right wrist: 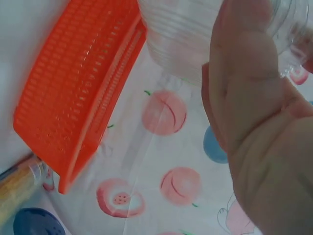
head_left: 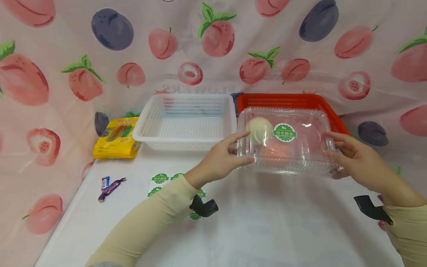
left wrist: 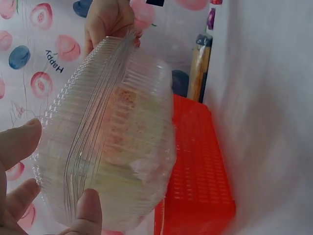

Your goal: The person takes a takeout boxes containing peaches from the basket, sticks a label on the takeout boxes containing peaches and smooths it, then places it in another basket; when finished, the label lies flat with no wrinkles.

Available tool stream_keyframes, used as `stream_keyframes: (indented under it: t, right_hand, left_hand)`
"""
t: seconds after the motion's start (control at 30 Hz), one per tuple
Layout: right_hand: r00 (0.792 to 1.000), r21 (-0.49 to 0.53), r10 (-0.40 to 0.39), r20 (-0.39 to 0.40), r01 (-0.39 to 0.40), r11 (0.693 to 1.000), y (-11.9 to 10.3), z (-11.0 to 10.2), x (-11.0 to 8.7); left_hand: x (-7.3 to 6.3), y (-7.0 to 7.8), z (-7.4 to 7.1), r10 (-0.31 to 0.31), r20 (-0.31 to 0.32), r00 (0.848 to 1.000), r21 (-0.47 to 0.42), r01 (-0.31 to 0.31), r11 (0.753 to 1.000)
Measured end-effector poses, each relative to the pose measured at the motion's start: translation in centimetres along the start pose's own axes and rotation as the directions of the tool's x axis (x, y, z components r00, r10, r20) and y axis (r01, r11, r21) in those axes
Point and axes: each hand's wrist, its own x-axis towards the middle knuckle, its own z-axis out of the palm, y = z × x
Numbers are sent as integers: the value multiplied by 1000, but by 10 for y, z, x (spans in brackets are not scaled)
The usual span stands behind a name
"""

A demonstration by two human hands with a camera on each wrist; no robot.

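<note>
A clear plastic clamshell box (head_left: 313,128) is held between both hands in front of the red basket and overlaps it in the head view. On its lid sits a round green and white sticker (head_left: 284,132). Through the plastic show a pale round item (head_left: 261,130) and a pinkish one (head_left: 277,149). The left hand (head_left: 221,161) grips the box's left end, thumb and fingers on its edges; in the left wrist view its fingertips press along the ribbed rim (left wrist: 80,161). Holding the opposite end is the right hand (head_left: 358,161), which hides part of the box in the right wrist view.
Behind the box stands the red basket (head_left: 280,97), with a white basket (head_left: 186,144) to its left. A yellow packet (head_left: 116,140) leans by the white basket. A purple-wrapped candy (head_left: 111,190), a small blue-red packet (head_left: 105,183) and a green sticker sheet (head_left: 160,178) lie on the table.
</note>
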Motion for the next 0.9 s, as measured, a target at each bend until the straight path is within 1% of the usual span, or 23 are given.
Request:
stream_keyframes:
  t: [0.1, 0.2, 0.3, 0.47, 0.6, 0.7, 0.83, 0.9]
  right_hand:
    - [1000, 2, 4, -14, -4, 1000, -1, -8, 12]
    - [999, -28, 42, -11, -42, 999, -2, -16, 24]
    - [996, -73, 87, -1, -86, 994, -3, -25, 35]
    - [988, -72, 155, 25, -153, 986, 1, -40, 52]
    - [981, -91, 188, 49, -183, 979, 3, -48, 65]
    - [982, -71, 186, 43, -183, 981, 3, -49, 75]
    - [988, -21, 152, -5, -152, 988, 7, -46, 90]
    - [990, -2, 138, -29, -138, 990, 10, -45, 95]
  left_hand:
    - [16, 4, 0, 27, -22, 999, -11, -27, 1000]
    - [30, 7, 0, 38, -47, 998, -13, -39, 999]
    - [44, 7, 0, 35, -58, 998, -45, -38, 998]
    - [67, 5, 1, 23, -65, 998, -93, -29, 995]
    - [83, 3, 1, -5, -91, 996, -123, -6, 992]
    - [93, 2, 3, -36, -122, 992, -142, 18, 990]
    - [105, 0, 7, -55, -181, 982, -112, 35, 993]
    - [110, -1, 8, -61, -195, 979, -86, 45, 995]
